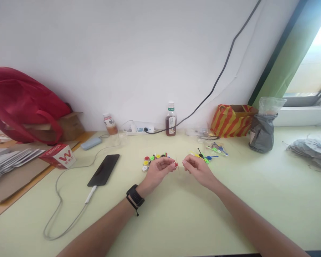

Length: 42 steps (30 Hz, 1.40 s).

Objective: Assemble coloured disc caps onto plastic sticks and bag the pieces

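Two hands meet above the pale green tabletop [176, 214]: left hand [157, 171] fingertips pinch a small red plastic piece [176, 164]; right hand [198, 169] fingers closed beside it, contents unclear.

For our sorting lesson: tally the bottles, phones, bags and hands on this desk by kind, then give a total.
Bottles: 2 (tall bottle, small bottle)
Phones: 1 (phone)
Bags: 3 (red bag, striped bag, grey bag)
Hands: 2 (left hand, right hand)
Total: 8
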### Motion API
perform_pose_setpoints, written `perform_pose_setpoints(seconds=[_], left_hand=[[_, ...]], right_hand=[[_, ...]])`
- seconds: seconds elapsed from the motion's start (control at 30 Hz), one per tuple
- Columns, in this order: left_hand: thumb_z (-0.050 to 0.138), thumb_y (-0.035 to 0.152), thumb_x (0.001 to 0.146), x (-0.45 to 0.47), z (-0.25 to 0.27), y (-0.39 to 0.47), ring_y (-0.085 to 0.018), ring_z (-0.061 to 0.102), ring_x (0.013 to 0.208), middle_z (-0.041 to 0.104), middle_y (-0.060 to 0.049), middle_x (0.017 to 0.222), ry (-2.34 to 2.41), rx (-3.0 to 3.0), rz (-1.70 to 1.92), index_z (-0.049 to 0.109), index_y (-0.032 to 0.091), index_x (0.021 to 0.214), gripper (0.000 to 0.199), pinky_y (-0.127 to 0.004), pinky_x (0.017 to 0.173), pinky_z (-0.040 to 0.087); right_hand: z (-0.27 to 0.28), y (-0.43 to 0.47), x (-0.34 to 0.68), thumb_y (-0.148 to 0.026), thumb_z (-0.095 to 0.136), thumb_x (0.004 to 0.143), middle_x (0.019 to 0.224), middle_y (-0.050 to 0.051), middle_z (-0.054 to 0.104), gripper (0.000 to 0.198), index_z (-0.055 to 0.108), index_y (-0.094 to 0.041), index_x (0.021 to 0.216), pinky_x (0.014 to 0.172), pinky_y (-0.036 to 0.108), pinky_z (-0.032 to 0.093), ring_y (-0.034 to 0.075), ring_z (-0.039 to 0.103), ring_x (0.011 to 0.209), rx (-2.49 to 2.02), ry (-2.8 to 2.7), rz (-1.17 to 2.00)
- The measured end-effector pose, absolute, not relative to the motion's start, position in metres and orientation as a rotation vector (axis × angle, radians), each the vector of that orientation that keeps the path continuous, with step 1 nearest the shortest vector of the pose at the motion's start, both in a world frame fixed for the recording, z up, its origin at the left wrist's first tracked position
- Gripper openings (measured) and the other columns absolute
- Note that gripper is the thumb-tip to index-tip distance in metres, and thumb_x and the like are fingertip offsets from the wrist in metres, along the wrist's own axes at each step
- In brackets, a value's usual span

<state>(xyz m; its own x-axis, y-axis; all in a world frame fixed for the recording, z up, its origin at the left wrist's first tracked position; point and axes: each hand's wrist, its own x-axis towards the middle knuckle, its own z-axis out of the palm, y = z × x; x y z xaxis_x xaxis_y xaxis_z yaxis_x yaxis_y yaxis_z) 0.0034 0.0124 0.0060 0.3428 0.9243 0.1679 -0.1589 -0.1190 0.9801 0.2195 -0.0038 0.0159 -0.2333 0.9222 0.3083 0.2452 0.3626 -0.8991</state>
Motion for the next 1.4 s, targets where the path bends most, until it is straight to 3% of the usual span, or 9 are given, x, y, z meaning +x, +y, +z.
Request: perform_pose_setpoints(seconds=[0.13, 0.33, 0.53, 0.63, 0.7, 0.8, 1.0, 1.23, 1.4], left_hand=[[0.087, 0.038, 0.079, 0.005, 0.010, 0.010, -0.020, 0.074, 0.087, 0.078, -0.009, 0.096, 0.779, 1.374, 1.098, 0.076, 0.016, 0.099, 0.031, -0.035, 0.084, 0.061], [0.086, 0.038, 0.079, 0.006, 0.014, 0.007, -0.021, 0.074, 0.089, 0.078, -0.009, 0.097, 0.770, 1.389, 1.086, 0.077, 0.016, 0.100, 0.032, -0.035, 0.085, 0.061], [0.085, 0.036, 0.081, 0.004, 0.011, 0.010, -0.020, 0.073, 0.088, 0.078, -0.009, 0.096, 0.768, 1.377, 1.090, 0.076, 0.016, 0.102, 0.031, -0.034, 0.084, 0.059], [0.086, 0.036, 0.080, 0.003, 0.009, 0.011, -0.019, 0.073, 0.088, 0.077, -0.009, 0.097, 0.775, 1.359, 1.099, 0.076, 0.015, 0.103, 0.032, -0.032, 0.082, 0.059], [0.086, 0.036, 0.079, 0.004, 0.008, 0.012, -0.019, 0.073, 0.087, 0.077, -0.009, 0.098, 0.790, 1.351, 1.110, 0.076, 0.015, 0.102, 0.032, -0.031, 0.081, 0.059], [0.087, 0.036, 0.079, 0.004, 0.007, 0.013, -0.019, 0.073, 0.086, 0.077, -0.009, 0.097, 0.793, 1.345, 1.113, 0.076, 0.015, 0.100, 0.032, -0.031, 0.081, 0.059], [0.085, 0.036, 0.081, 0.004, 0.009, 0.010, -0.020, 0.073, 0.088, 0.078, -0.009, 0.097, 0.783, 1.373, 1.092, 0.075, 0.016, 0.101, 0.030, -0.033, 0.082, 0.059], [0.084, 0.035, 0.082, 0.005, 0.014, 0.007, -0.019, 0.072, 0.089, 0.077, -0.010, 0.099, 0.763, 1.409, 1.079, 0.076, 0.015, 0.100, 0.028, -0.031, 0.082, 0.058], [0.085, 0.035, 0.081, 0.005, 0.012, 0.008, -0.018, 0.072, 0.084, 0.077, -0.009, 0.095, 0.777, 1.374, 1.095, 0.076, 0.015, 0.100, 0.029, -0.031, 0.080, 0.057]], right_hand=[[0.015, -0.007, 0.216, -0.049, 0.067, 0.093, 0.095, 0.004, 0.067, 0.029, 0.061, -0.024, 0.106, 0.068, 0.031, 0.051, 0.017, 0.061, 0.076, -0.982, -1.658, 0.986], [0.018, -0.012, 0.213, -0.045, 0.064, 0.095, 0.100, 0.006, 0.070, 0.027, 0.064, -0.025, 0.113, 0.071, 0.033, 0.054, 0.019, 0.065, 0.083, -0.970, -1.743, 1.048], [0.013, -0.011, 0.215, -0.045, 0.066, 0.093, 0.101, 0.001, 0.065, 0.057, 0.048, -0.030, 0.145, 0.065, 0.031, 0.051, 0.013, 0.058, 0.069, -1.004, -1.648, 1.034], [0.012, -0.009, 0.216, -0.052, 0.060, 0.096, 0.086, 0.000, 0.063, 0.032, 0.068, -0.023, 0.108, 0.065, 0.030, 0.048, 0.013, 0.056, 0.066, -1.027, -1.641, 1.099], [0.013, -0.007, 0.217, -0.056, 0.052, 0.099, 0.067, 0.000, 0.056, 0.050, 0.061, -0.019, 0.066, 0.063, 0.030, 0.045, 0.014, 0.053, 0.062, -1.009, -1.684, 1.179], [0.016, -0.006, 0.218, -0.058, 0.055, 0.098, 0.056, -0.001, 0.047, 0.060, 0.046, -0.020, 0.052, 0.058, 0.029, 0.040, 0.013, 0.046, 0.055, -0.983, -1.672, 1.207], [0.023, -0.010, 0.215, -0.052, 0.071, 0.090, 0.078, 0.000, 0.061, 0.032, 0.063, -0.021, 0.089, 0.061, 0.028, 0.047, 0.013, 0.054, 0.063, -0.925, -1.570, 1.194], [0.022, -0.013, 0.214, -0.045, 0.069, 0.093, 0.091, 0.003, 0.064, 0.026, 0.067, -0.022, 0.105, 0.064, 0.030, 0.051, 0.014, 0.057, 0.069, -0.895, -1.615, 1.213], [0.014, -0.011, 0.215, -0.039, 0.069, 0.092, 0.100, 0.001, 0.062, 0.056, 0.050, -0.030, 0.143, 0.067, 0.031, 0.050, 0.013, 0.056, 0.069, -0.937, -1.606, 1.157]])
